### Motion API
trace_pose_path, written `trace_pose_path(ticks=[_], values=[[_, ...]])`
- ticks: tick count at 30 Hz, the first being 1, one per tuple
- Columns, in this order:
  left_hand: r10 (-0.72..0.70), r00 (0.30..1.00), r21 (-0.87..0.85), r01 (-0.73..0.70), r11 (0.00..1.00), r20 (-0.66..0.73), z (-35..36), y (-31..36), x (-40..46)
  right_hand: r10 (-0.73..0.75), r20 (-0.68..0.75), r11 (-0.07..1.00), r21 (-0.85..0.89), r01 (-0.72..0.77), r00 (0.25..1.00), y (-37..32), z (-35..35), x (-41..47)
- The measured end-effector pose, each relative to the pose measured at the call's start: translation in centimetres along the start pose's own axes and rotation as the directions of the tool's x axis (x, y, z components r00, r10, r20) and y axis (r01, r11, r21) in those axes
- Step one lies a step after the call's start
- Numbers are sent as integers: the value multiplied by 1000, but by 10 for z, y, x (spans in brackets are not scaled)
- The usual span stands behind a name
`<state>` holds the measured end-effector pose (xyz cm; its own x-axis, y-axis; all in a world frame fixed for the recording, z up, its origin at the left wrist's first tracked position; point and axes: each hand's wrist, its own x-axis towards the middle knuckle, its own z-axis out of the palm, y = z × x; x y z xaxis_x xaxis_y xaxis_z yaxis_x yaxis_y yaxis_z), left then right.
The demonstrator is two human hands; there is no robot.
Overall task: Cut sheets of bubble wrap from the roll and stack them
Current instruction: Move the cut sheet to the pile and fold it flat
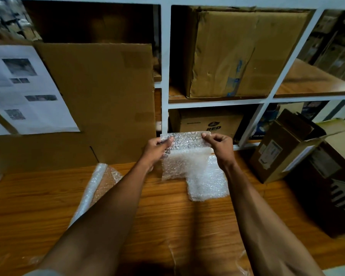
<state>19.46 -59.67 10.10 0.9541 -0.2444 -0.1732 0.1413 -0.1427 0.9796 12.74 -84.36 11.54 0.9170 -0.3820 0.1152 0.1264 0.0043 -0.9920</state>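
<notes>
Over a brown wood-grain table, a left hand and right hand each pinch a top corner of a clear cut bubble-wrap sheet, held above a small white stack of sheets at one o'clock. The partly unrolled bubble-wrap roll at ten o'clock suggests more cutting remains. Closed brown cardboard boxes fill white shelves beyond, contents hidden.

Roll left of stack on table
</notes>
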Motion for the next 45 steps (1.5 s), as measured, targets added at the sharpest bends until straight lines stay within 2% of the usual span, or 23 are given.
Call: trace_pose_path(ticks=[6, 12, 16, 19, 23, 25, 28, 31, 34, 36, 38, 41, 45], values=[[96, 995, -136, -91, 986, 29, -3, 11, -2, -3, 14, 1000, -23, 3, 1000, -3, 3, 0], [132, 991, 13, -131, 991, -33, -2, 13, 1, -45, 11, 997, -60, 46, 999, -11, 9, -5], [162, 984, 10, -162, 987, -74, 0, 13, 5, -42, 5, 994, -102, 43, 999, -13, 9, -4], [153, 988, -35, -154, 987, -19, 6, 17, 0, 2, 5, 995, -95, -2, 1000, -10, 10, -2], [127, 991, 58, -129, 990, 31, 13, 16, 1, 38, -2, 994, -99, -38, 999, -8, 9, -3], [104, 995, 36, -104, 994, 8, 15, 18, 1, 78, -2, 993, -86, -78, 997, -8, 5, -5], [74, 997, 19, -74, 997, 0, 17, 19, 6, 235, 39, 972, -23, -234, 971, -4, -5, -7], [83, 995, 92, -78, 993, -49, 20, 15, 12, 389, 181, 920, -119, -372, 903, 6, -18, -8], [65, 995, 58, -61, 996, -69, 28, 12, 13, 416, 221, 907, -162, -388, 882, 16, -26, -11], [1, 999, -42, -2, 999, -36, 36, 9, 11, 406, 174, 912, -141, -385, 897, 23, -31, -11], [-123, 992, -100, 125, 987, 29, 44, -1, 11, 402, 128, 912, -144, -385, 906, 30, -35, -11], [-287, 948, -72, 299, 952, 139, 56, -22, 10, 416, 98, 902, -170, -397, 904, 42, -44, -10], [-370, 900, -16, 383, 923, 230, 74, -51, 11, 439, 64, 884, -212, -418, 896, 59, -58, -8]])
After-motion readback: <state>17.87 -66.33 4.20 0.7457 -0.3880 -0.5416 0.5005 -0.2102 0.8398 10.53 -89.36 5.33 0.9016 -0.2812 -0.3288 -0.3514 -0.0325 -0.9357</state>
